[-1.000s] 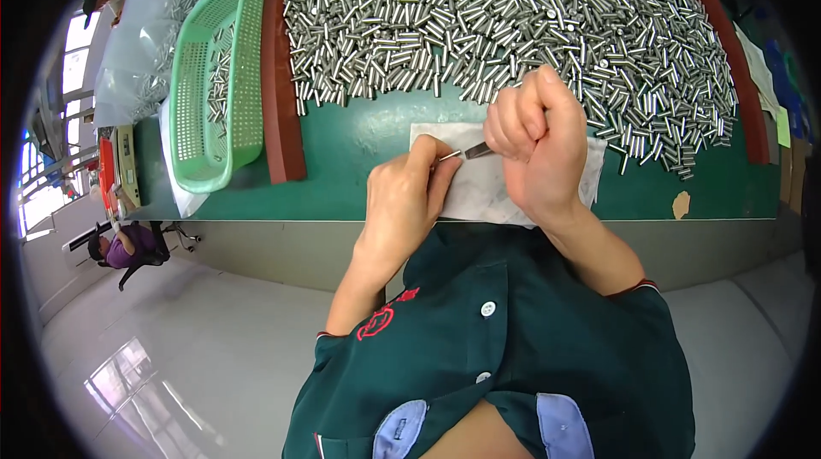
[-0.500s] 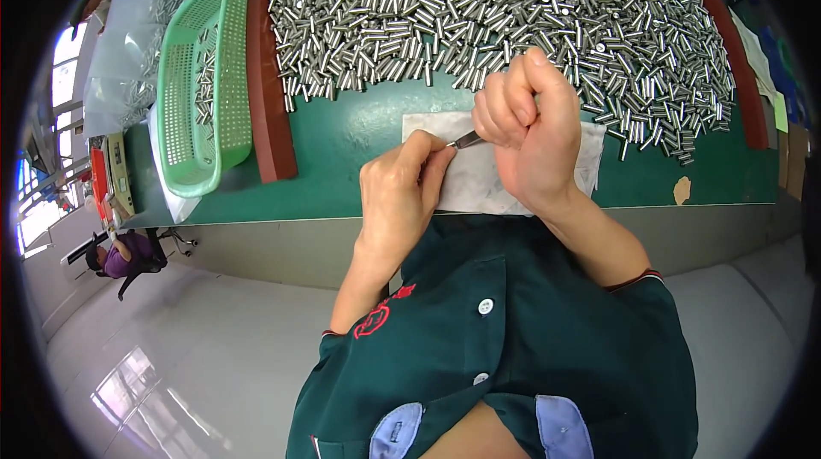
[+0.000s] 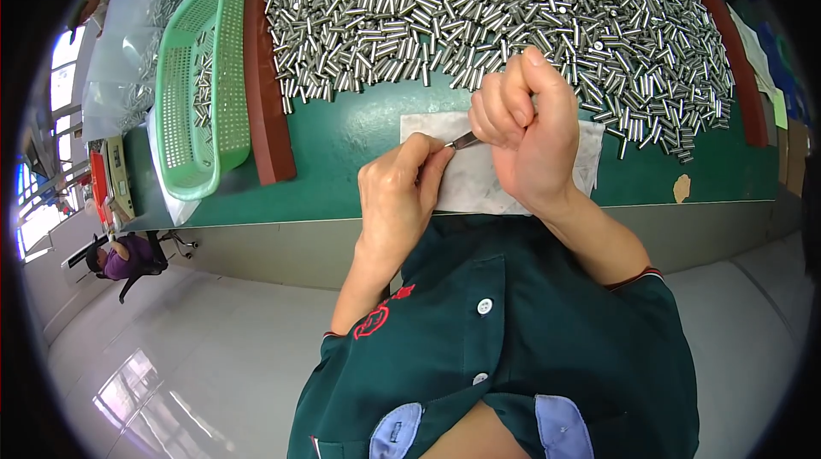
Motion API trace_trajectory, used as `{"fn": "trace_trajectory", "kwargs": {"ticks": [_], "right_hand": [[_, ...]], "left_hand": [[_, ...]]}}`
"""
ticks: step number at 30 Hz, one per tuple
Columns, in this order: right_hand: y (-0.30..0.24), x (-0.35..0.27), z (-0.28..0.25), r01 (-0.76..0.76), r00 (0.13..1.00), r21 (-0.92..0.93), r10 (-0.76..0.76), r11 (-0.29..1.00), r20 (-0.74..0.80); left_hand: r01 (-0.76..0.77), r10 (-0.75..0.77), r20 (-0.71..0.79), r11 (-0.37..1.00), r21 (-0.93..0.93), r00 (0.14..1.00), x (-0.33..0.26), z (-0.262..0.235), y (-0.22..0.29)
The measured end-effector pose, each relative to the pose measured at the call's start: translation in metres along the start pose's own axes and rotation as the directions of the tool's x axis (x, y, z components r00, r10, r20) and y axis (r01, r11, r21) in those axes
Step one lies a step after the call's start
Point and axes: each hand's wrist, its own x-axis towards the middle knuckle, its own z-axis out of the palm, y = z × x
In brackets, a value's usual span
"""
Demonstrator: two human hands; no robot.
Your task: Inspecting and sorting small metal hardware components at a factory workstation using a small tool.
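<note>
My left hand (image 3: 402,181) is closed in a pinch, thumb against forefinger. A small shiny metal piece (image 3: 450,145) shows at its fingertips, mostly hidden, so its kind is unclear. Closed around a slim metal tool (image 3: 464,140) is my right hand (image 3: 534,130), its thumb side turned up. The tool's narrow end reaches the left fingertips; the rest of it is hidden in my right fist. Beneath both hands lies a smudged white cloth or paper sheet (image 3: 428,127) at the front edge of the green table (image 3: 342,130). Beyond them spreads a large heap of short metal pins (image 3: 479,10).
Reddish-brown rails (image 3: 269,134) border the heap left and right. A green plastic basket (image 3: 229,108) with some pins stands outside the left rail, near clear bags of metal parts (image 3: 120,57). Farther left, a person in purple (image 3: 128,258) sits on a chair.
</note>
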Motion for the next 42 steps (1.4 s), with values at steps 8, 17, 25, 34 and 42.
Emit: {"fn": "trace_trajectory", "kwargs": {"ticks": [8,17,25,34,42], "right_hand": [[0.007,-0.002,0.002,0.089,0.995,-0.139,-0.081,0.986,0.064],[0.015,-0.01,0.006,0.216,0.973,-0.321,-0.176,0.922,0.15],[0.015,-0.011,0.01,0.254,0.966,-0.317,-0.222,0.914,0.134],[0.012,-0.008,0.007,0.159,0.983,-0.144,-0.143,0.977,0.115],[0.012,-0.006,0.008,0.153,0.984,-0.124,-0.139,0.98,0.112]], "left_hand": [[-0.009,0.008,-0.019,1.0,-0.029,1.0,0.0,0.001,-0.002],[-0.012,0.012,-0.025,1.0,-0.006,1.0,0.001,-0.001,0.001],[0.032,-0.049,-0.09,0.983,-0.179,0.995,-0.005,0.0,-0.003],[0.446,-0.116,0.482,-0.241,-0.862,0.869,0.0,-0.027,-0.021],[0.396,-0.185,0.444,-0.247,-0.885,0.877,0.0,-0.037,-0.02]]}}
